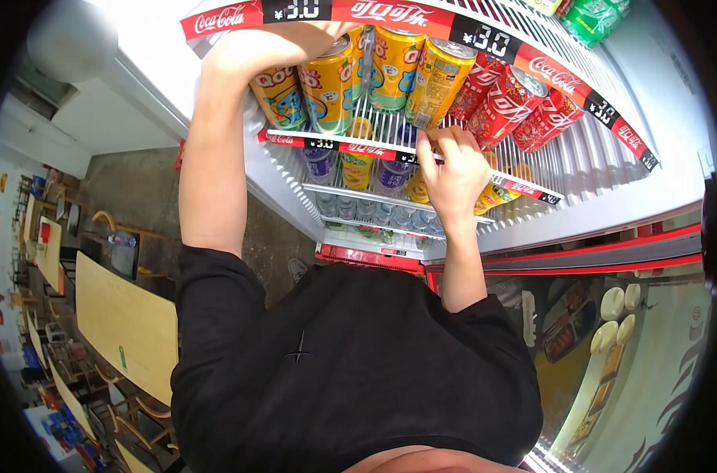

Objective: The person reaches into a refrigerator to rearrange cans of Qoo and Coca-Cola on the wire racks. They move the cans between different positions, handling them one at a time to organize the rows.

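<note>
My left hand (299,41) reaches into the fridge over the yellow Qoo drink cans (324,88), below the upper red price strip (405,14). Its fingers are hidden behind that strip and the cans, so what they touch does not show. My right hand (457,167) is closed over the front edge of the can shelf (358,147), its fingers curled at the price strip. Just above it leans a yellow can (439,85) with its printed text side facing me. Red Coca-Cola cans (506,109) stand to the right of it.
Lower shelves hold purple-labelled bottles (391,175) and clear bottles (366,210). A green bottle (595,20) lies at the upper right. The fridge door (579,256) stands open at right. Tables (130,315) and chairs are to the left.
</note>
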`<control>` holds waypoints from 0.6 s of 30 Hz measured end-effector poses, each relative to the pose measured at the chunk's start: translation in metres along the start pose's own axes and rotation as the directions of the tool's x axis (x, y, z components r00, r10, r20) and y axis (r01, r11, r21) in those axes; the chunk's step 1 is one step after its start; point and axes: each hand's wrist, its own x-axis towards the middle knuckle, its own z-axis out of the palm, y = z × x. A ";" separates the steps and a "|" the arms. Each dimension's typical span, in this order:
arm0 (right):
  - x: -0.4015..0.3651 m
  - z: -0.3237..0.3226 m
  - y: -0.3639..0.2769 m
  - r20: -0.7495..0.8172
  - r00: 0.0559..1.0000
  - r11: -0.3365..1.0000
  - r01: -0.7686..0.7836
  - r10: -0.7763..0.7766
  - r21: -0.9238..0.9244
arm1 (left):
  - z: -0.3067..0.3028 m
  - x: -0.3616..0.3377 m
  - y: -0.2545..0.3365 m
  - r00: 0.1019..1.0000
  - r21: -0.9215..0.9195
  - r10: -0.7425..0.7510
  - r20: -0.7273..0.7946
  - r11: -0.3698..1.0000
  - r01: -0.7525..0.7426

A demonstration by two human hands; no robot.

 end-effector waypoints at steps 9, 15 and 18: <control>-0.001 0.000 0.001 0.007 1.000 1.000 -0.011 0.011 -0.005 | -0.004 0.001 0.011 0.998 -0.007 0.038 -0.041 0.999 -0.039; 0.000 -0.001 -0.001 0.014 1.000 1.000 0.001 0.000 -0.008 | -0.001 0.014 0.052 0.991 -0.113 0.135 0.012 0.985 -0.133; 0.000 -0.002 0.000 0.015 1.000 1.000 0.006 -0.005 -0.008 | 0.000 0.021 0.064 0.985 -0.171 0.144 0.093 0.977 -0.126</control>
